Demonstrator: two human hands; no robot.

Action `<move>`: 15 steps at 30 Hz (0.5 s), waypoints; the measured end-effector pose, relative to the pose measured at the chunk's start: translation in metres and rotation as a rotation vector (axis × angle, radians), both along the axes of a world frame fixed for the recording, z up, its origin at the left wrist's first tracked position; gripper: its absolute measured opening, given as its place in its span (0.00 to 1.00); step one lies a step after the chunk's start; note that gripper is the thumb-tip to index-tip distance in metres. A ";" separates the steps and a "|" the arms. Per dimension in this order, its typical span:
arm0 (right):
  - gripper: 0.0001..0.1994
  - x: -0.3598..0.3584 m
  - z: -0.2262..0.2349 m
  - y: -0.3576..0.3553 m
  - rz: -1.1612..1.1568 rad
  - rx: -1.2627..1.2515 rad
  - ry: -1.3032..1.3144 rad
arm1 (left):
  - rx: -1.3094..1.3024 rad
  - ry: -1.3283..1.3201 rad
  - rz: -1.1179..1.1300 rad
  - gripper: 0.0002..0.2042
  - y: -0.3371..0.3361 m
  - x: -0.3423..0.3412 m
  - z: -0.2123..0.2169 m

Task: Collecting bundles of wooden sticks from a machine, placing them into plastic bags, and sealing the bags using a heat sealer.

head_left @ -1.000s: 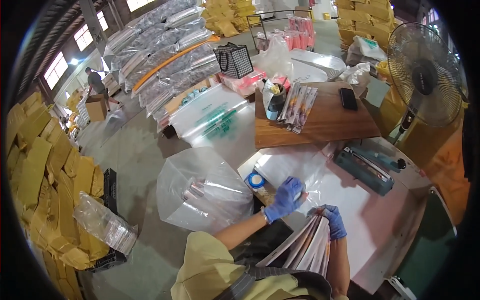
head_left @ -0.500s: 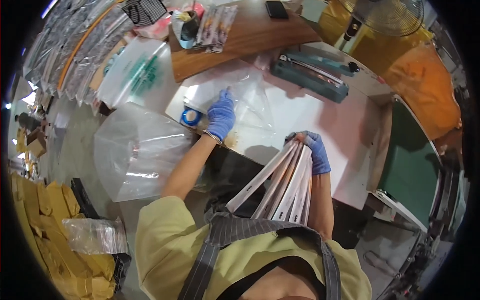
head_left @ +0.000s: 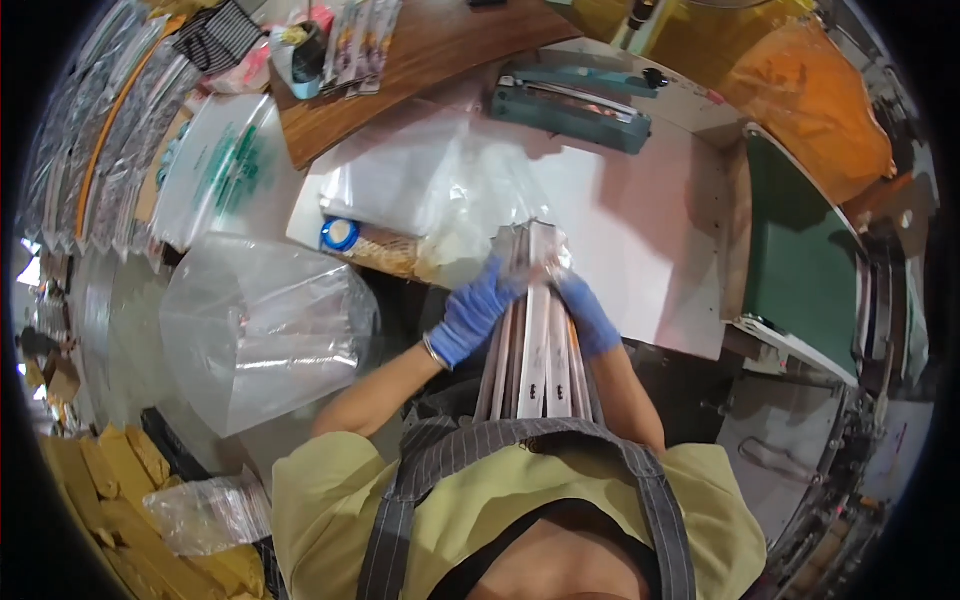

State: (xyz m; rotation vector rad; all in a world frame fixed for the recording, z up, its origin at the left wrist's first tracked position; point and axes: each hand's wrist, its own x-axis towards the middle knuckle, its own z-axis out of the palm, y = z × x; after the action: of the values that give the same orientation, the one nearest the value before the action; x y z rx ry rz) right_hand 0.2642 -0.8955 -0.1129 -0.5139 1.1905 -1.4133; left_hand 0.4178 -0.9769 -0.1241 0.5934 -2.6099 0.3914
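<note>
A bundle of long, flat, pale packs [head_left: 538,350] is in front of my chest, its near ends against my apron. My left hand [head_left: 472,312], in a blue knit glove, grips its left side. On the opposite side my right hand [head_left: 588,312], gloved alike, is closed round the packs. Some fingertips are blurred or hidden by the bundle. Just beyond the bundle's far end a crumpled clear plastic bag [head_left: 470,195] is spread on the white worktop [head_left: 650,260]. Left of it sits a blue roll of tape [head_left: 340,234].
A green bag sealer [head_left: 570,110] stands at the back of the worktop. Behind is a brown wooden board [head_left: 430,50] with several packs [head_left: 362,45]. A large clear bag [head_left: 270,335] hangs at left. An orange sack [head_left: 815,110] and a green panel [head_left: 800,255] are at right.
My left hand has left the clear bag and come back to the bundle. The fanned packs are now gathered closer together and more upright, moved left with my right hand. The view has shifted.
</note>
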 end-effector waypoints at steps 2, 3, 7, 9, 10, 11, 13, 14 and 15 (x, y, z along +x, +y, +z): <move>0.26 -0.004 -0.041 0.063 0.046 -0.039 0.007 | 0.036 0.106 -0.121 0.38 0.033 0.003 -0.022; 0.27 0.001 -0.057 0.098 0.089 0.066 0.385 | 0.274 0.123 -0.255 0.36 0.048 0.003 -0.024; 0.27 0.064 -0.040 0.159 -0.440 0.047 -0.121 | 0.547 -0.151 -0.592 0.33 0.075 0.017 0.011; 0.24 0.044 -0.040 0.124 -0.474 0.175 0.005 | 0.560 -0.183 -0.682 0.31 0.052 -0.009 0.023; 0.18 0.021 -0.083 0.103 -0.501 -0.116 -0.265 | 0.261 0.025 -0.600 0.28 0.040 -0.026 -0.002; 0.14 -0.001 -0.072 0.069 -0.368 0.059 -0.235 | 0.520 -0.319 -0.484 0.24 0.012 -0.045 -0.007; 0.15 -0.044 -0.061 0.023 -0.418 -0.039 0.491 | 0.460 -0.222 -0.395 0.27 -0.038 -0.085 -0.014; 0.17 -0.038 -0.045 0.020 -0.391 -0.009 0.599 | 0.421 -0.318 -0.341 0.29 -0.055 -0.090 -0.010; 0.17 -0.032 -0.038 0.029 -0.405 -0.010 0.594 | 0.370 -0.400 -0.307 0.31 -0.067 -0.096 -0.002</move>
State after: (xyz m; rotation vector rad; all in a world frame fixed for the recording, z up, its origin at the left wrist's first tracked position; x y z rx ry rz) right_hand 0.2322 -0.8666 -0.1506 -0.7623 1.8416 -1.6644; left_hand 0.3218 -1.0441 -0.1258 0.2299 -3.1260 -0.0860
